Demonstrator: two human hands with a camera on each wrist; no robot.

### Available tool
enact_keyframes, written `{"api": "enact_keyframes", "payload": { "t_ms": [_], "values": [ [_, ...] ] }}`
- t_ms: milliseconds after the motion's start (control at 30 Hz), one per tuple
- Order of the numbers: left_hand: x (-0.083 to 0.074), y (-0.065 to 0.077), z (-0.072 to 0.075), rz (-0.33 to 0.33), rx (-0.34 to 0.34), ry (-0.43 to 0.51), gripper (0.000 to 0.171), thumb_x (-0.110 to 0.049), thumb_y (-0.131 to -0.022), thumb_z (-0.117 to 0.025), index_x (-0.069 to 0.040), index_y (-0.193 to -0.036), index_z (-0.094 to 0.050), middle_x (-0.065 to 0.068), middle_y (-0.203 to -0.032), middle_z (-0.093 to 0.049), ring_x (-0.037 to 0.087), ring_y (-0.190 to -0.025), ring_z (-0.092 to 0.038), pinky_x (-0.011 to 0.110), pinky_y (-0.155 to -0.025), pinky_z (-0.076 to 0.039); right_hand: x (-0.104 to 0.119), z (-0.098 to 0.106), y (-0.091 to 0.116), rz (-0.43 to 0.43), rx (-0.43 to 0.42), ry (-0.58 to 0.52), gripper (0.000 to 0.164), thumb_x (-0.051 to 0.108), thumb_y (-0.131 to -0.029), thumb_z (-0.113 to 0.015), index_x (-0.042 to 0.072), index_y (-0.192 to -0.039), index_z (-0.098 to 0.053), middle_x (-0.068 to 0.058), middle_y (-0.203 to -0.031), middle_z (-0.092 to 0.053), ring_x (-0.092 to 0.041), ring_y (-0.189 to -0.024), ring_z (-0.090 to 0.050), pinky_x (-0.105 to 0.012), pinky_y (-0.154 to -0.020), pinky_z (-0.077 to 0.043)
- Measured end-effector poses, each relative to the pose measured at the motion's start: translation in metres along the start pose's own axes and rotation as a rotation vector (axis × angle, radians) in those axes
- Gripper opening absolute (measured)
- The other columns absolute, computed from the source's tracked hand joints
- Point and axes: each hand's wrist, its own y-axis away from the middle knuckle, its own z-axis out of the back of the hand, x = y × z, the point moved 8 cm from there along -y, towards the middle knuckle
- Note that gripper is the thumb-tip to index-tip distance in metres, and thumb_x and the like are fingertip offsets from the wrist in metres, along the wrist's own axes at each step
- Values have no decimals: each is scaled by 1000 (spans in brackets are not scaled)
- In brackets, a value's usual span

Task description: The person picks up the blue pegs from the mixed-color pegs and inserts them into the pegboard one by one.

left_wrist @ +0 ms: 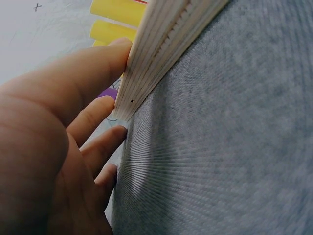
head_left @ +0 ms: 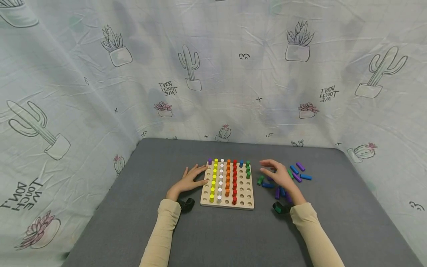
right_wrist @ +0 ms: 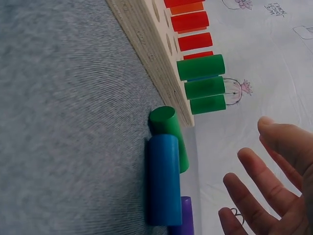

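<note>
On the grey table lies a wooden pegboard (head_left: 207, 203) with columns of yellow, white, orange and red pegs. A purple peg (head_left: 209, 161) and a blue peg (head_left: 241, 164) stand in its far row, and the right column holds three green pegs (right_wrist: 205, 88). My left hand (head_left: 187, 182) rests at the board's left edge, thumb and fingertips against it, fingers extended. Just right of the board, my right hand (head_left: 279, 174) hovers over loose pegs with fingers spread and nothing in them. Below it lie a loose green peg (right_wrist: 164, 117) and a loose blue peg (right_wrist: 164, 181).
More loose pegs lie farther right, among them a purple peg (head_left: 300, 166) and a blue peg (head_left: 305, 177). Others are partly hidden under the right hand. A cactus-print cloth (head_left: 213, 74) hangs behind the table (head_left: 213, 237) and along both sides.
</note>
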Motion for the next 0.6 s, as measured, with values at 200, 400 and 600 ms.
{"api": "enact_keyframes", "payload": {
  "t_ms": [200,400,600],
  "values": [
    [-1,0,0,-4,0,9,65,-49,-82,-52,-28,-138,-26,-2,-144,-21,24,-135,-4,51,-103,12,-1,2,8,-1,14,-14,37,31,-84,-57,13,-116,-54,-6,-114,-57,-24,-104,-52,-45,-88,-41],
    [-1,1,1,4,-3,14,66,-50,-82,-52,-28,-138,-26,-2,-144,-21,24,-135,-4,51,-103,12,20,8,16,10,19,-28,34,17,-86,-57,5,-117,-53,-15,-114,-56,-34,-101,-51,-51,-83,-41],
    [1,1,0,3,-1,8,66,-51,-82,-51,-30,-138,-25,-4,-144,-20,23,-135,-4,50,-104,12,39,12,25,1,29,23,34,12,-86,-56,-2,-116,-51,-21,-112,-55,-37,-99,-52,-51,-81,-41]
  ]
}}
